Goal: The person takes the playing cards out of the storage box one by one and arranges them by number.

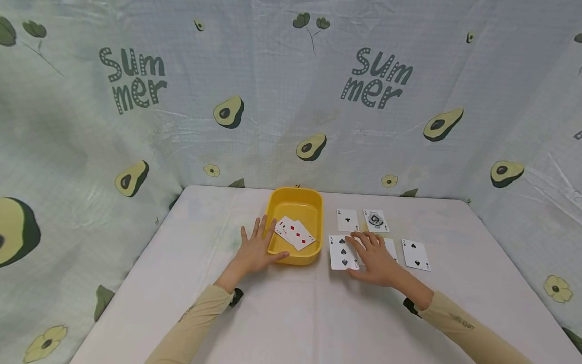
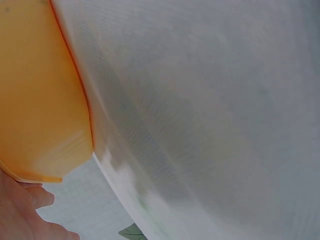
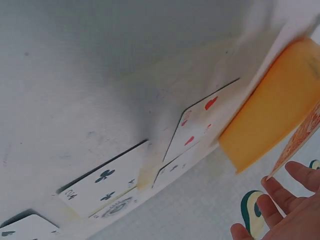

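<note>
In the head view my right hand (image 1: 375, 259) pinches a three of spades (image 1: 343, 253) by its right side, face up, over the table just right of a yellow tray (image 1: 297, 260). From the right wrist, the red patterned back of that card shows beside the fingertips. My left hand (image 1: 256, 251) rests at the tray's left front corner, fingers straight and spread, thumb along the front rim. Inside the tray lie two overlapping red-suited cards, the upper one a diamonds card (image 1: 297, 235).
Behind my right hand lie an ace of clubs (image 1: 347, 220) and an ace of spades (image 1: 376, 221). A two of spades (image 1: 416, 255) lies to the right. Nearer my hand are a two of clubs (image 3: 105, 176) and a hearts card (image 3: 197, 122), both mostly covered in the head view.
</note>
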